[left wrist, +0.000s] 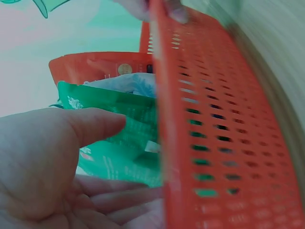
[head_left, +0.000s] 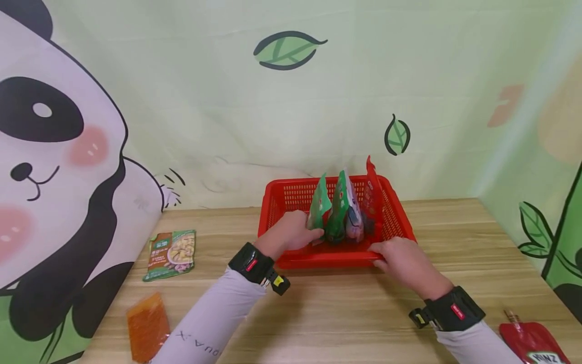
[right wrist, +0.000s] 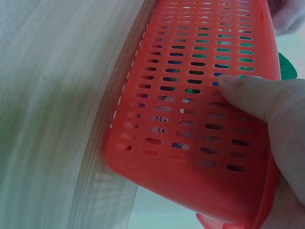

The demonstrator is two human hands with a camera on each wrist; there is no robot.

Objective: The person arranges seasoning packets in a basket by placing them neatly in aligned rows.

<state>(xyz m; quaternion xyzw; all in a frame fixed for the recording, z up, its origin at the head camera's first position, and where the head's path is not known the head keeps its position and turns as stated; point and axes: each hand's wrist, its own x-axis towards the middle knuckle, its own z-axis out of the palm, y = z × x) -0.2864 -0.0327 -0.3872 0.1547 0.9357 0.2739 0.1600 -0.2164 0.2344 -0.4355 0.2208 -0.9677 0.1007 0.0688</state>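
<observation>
A red plastic basket [head_left: 327, 260] with slotted walls stands on the table near the backdrop. Upright inside it are a green packet [head_left: 320, 199] at the left, another green packet [head_left: 337, 207], a white-and-blue packet [head_left: 354, 222] and a red packet [head_left: 373, 194]. My left hand [head_left: 293, 231] reaches over the basket's front left. In the left wrist view its thumb lies across a green packet [left wrist: 133, 138], the other fingers loosely extended below. My right hand [head_left: 404, 260] grips the front right rim, its thumb [right wrist: 248, 93] pressed on the outer wall, the other fingers mostly hidden.
On the wooden table [head_left: 327, 313], a green-and-brown food packet [head_left: 172, 254] lies at the left, with an orange-brown packet [head_left: 147, 326] nearer. A red spouted pouch [head_left: 533, 341] lies at the front right. A printed cloth backdrop [head_left: 218, 101] rises behind the table.
</observation>
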